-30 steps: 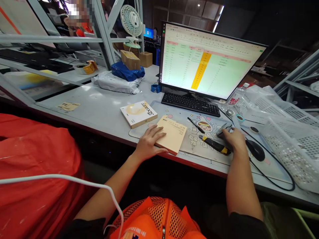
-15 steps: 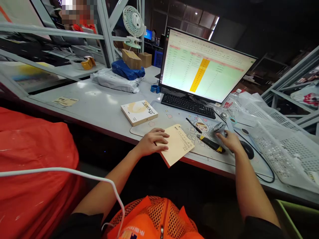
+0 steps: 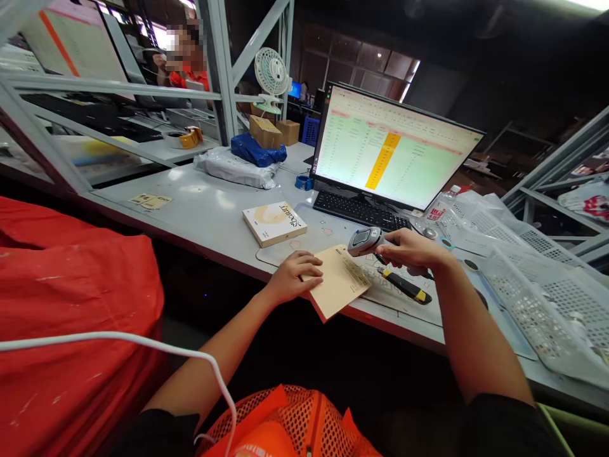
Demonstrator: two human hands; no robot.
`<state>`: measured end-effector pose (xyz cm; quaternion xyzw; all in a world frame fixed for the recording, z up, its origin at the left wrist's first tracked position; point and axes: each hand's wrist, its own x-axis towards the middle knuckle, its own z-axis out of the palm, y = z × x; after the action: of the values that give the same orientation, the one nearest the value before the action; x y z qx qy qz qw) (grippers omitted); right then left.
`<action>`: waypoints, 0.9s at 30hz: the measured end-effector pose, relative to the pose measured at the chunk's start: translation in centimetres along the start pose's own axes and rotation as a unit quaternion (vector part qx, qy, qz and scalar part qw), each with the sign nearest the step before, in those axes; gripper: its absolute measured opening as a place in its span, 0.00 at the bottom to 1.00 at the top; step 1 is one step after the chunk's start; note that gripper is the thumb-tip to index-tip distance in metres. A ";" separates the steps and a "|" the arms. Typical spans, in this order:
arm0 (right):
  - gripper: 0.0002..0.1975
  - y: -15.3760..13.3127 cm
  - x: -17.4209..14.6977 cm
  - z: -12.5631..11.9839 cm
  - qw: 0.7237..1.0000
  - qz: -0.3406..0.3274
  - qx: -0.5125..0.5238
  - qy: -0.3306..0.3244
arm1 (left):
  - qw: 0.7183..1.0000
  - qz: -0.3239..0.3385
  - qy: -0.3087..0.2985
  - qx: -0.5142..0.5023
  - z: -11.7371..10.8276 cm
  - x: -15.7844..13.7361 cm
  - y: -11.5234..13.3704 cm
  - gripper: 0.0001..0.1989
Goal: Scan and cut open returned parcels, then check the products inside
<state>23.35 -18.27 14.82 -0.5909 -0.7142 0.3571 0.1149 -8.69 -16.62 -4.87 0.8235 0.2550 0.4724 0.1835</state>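
My left hand (image 3: 297, 277) grips the left side of a flat cream box (image 3: 339, 285) with small print on its face. The box lies at the desk's front edge, one corner jutting over it. In my right hand (image 3: 410, 249) is a grey barcode scanner (image 3: 365, 241), raised above the mat with its head over the box's upper right part. A white box with "beauty" lettering (image 3: 276, 222) rests beyond my left hand. Under my right hand lies a black and yellow utility knife (image 3: 406, 285), and a pen there is mostly hidden.
Behind the mat stand a black keyboard (image 3: 359, 211) and a monitor (image 3: 390, 146) showing a spreadsheet. White perforated baskets (image 3: 537, 317) line the right side. Wrapped parcels (image 3: 238, 168), small cartons (image 3: 265, 132) and a fan (image 3: 272, 71) are at the back left. A person (image 3: 190, 76) sits beyond the frame.
My right hand has lifted the barcode scanner off the mat and brought it left, over the cream box. My left hand keeps its hold on the box. The camera view has shifted slightly.
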 end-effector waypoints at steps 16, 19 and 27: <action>0.23 12.1 3.3 -3.0 0.968 0.050 0.004 0.247 | 0.852 -0.401 -0.053 0.332 -10.6 2.5 -7.6 0.40; 0.25 13.9 4.6 -2.3 0.948 0.032 -0.005 0.316 | 0.870 -0.365 -0.008 0.333 -11.0 2.3 -7.7 0.33; 0.35 14.4 3.5 -1.4 0.905 -0.069 -0.008 0.420 | 0.894 -0.244 0.295 0.234 -12.2 5.8 -0.1 0.31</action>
<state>34.20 -13.86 5.64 -0.6364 -0.6414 0.0613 0.4241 -16.89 -12.37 5.00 0.5771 0.5937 0.5607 0.0115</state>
